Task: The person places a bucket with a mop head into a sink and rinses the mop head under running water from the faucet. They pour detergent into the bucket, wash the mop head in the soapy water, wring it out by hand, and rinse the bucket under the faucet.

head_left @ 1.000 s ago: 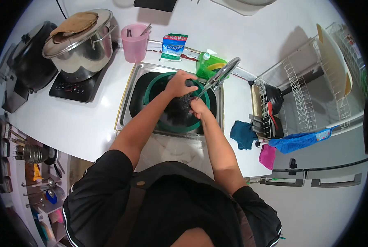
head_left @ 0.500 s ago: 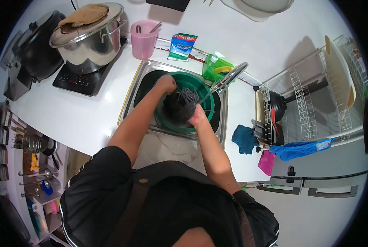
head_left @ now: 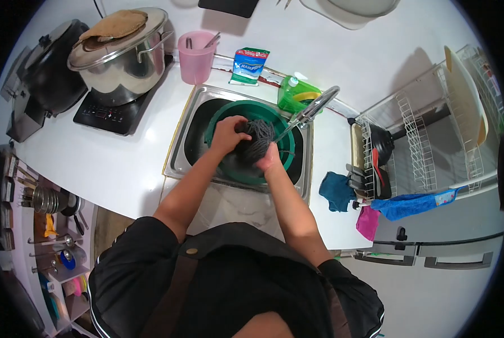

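A dark grey, stringy mop head [head_left: 259, 137] is held over a green basin [head_left: 212, 125] in the sink [head_left: 176, 163]. My left hand [head_left: 228, 136] is curled on the left side of the strands, with its thumb toward the middle. From below and the right, my right hand [head_left: 269, 158] grips the same mop head, its fingers partly hidden. The faucet [head_left: 314, 108] reaches over the basin, and a stream appears to fall from it beside the strands. One loose strand hangs out to the right.
A green dish-soap caddy [head_left: 290, 100], a detergent pouch [head_left: 248, 66] and a pink cup [head_left: 196, 59] stand behind the sink. On the left, a large pot [head_left: 122, 67] sits on an induction cooker [head_left: 108, 115]. To the right are a teal cloth [head_left: 336, 191] and a dish rack [head_left: 415, 141].
My left hand has moved down and right from the basin's rim side onto the mop strands. The mop head has been gathered into a smaller bunch. My right hand stays in nearly the same place.
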The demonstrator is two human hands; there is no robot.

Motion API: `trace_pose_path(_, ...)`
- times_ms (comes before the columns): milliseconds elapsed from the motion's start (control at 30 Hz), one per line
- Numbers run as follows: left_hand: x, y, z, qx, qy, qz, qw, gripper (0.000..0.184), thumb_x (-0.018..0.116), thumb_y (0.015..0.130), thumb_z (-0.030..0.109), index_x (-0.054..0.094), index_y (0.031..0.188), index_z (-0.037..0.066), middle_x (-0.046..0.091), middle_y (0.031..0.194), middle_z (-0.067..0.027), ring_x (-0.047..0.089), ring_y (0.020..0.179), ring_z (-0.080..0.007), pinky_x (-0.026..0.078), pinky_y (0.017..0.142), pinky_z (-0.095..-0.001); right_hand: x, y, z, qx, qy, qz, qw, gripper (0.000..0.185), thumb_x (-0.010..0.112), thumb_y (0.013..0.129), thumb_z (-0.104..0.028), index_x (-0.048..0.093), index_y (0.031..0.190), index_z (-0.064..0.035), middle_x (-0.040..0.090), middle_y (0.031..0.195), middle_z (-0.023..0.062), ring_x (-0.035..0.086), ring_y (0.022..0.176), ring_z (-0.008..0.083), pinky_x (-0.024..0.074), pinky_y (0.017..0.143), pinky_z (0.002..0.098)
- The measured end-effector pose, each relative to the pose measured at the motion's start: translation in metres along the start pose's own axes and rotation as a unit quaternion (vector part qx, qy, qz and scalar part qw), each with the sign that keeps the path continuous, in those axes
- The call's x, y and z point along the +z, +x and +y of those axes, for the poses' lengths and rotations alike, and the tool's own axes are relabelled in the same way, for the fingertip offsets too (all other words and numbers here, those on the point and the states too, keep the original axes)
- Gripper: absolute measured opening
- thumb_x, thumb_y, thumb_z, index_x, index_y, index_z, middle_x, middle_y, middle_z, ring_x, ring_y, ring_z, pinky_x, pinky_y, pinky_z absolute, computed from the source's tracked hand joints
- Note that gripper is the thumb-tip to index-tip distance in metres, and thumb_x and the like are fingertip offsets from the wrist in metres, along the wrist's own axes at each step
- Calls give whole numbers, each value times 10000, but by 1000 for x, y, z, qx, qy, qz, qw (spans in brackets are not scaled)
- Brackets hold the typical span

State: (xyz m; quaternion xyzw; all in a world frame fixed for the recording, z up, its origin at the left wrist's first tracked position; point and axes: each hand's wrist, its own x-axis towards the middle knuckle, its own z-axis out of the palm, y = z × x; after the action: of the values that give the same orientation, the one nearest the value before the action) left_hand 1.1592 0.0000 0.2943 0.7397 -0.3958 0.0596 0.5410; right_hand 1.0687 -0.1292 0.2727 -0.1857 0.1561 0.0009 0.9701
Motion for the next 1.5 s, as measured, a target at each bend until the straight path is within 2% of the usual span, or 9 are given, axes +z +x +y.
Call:
trace_pose_path(67, -5, 5, -10, -178, -10, -139, 974, 373, 763, 589, 145, 621, 915, 35, 606, 820, -76, 575, 773, -190, 457, 704, -308, -8, 1, 1, -7, -3, 14, 1000, 365, 378, 874, -285, 569, 1064, -40, 596, 1045, 119, 556, 968, 297, 410, 906, 430)
trace_pose_path(433, 14, -1, 48, -132, -70, -351, 925, 243, 729, 640, 218, 646, 782, 40, 635, 766, -70, 610, 716, -162, 474, 667, -274, -59, 15, 2, -51, -44, 102, 993, 410, 434, 839, -385, 575, 1024, -47, 588, 1027, 155, 572, 924, 334, 457, 830, 452)
trace_pose_path(533, 6, 12, 18, -341, -89, -248, 902, 333, 739, 638, 266, 639, 868, 46, 627, 820, -101, 607, 799, -195, 469, 708, -285, -41, 11, -3, -11, -34, 102, 994, 383, 437, 839, -318, 568, 1050, -27, 595, 1008, 155, 573, 930, 312, 450, 844, 454)
trace_pose_path(633, 2, 13, 2, -162, 83, -66, 981, 484, 759, 583, 374, 624, 921, 56, 615, 914, -160, 595, 887, -250, 467, 786, -332, -25, 11, 2, 19, -49, 98, 994, 357, 476, 815, -291, 567, 1052, -40, 600, 1009, 139, 579, 916, 303, 457, 830, 450)
trace_pose_path(767, 13, 11, -30, -97, 36, -120, 987, 561, 791, 547, 326, 594, 1002, 64, 604, 979, -143, 574, 939, -272, 461, 789, -343, -38, 12, -5, 17, -99, 106, 989, 271, 486, 806, -210, 571, 1003, -44, 606, 940, 129, 591, 845, 275, 462, 809, 448)
trace_pose_path(933, 25, 13, -57, -155, 8, -146, 977, 544, 810, 482, 293, 610, 948, 98, 627, 857, -112, 595, 851, -276, 468, 782, -353, 3, -10, -60, 71, -591, 164, 787, 168, 496, 765, 5, 581, 906, -31, 600, 769, 79, 579, 626, 141, 521, 608, 277)
trace_pose_path(1267, 105, -3, -35, -258, 88, -92, 958, 733, 779, 459, 256, 490, 1123, 148, 467, 1206, -177, 472, 1083, -350, 436, 868, -401, 64, -27, -79, -5, -532, 60, 845, 198, 403, 791, 19, 550, 922, 38, 591, 838, 129, 588, 701, 175, 498, 595, 260)
trace_pose_path(1333, 122, -13, -46, 46, 189, -175, 965, 888, 788, 440, 291, 392, 1221, 142, 337, 1320, -178, 383, 1173, -373, 412, 898, -418, 60, -26, -80, -11, -509, 79, 857, 191, 418, 796, 22, 545, 938, 36, 595, 850, 142, 591, 678, 179, 484, 549, 268)
trace_pose_path(1500, 99, 14, -39, -236, 154, -195, 940, 466, 755, 468, 370, 666, 804, 60, 643, 839, -165, 623, 793, -299, 500, 749, -349, 48, -18, -82, -33, -587, 86, 804, 142, 456, 814, -11, 569, 897, 15, 611, 816, 110, 571, 574, 144, 449, 472, 238)
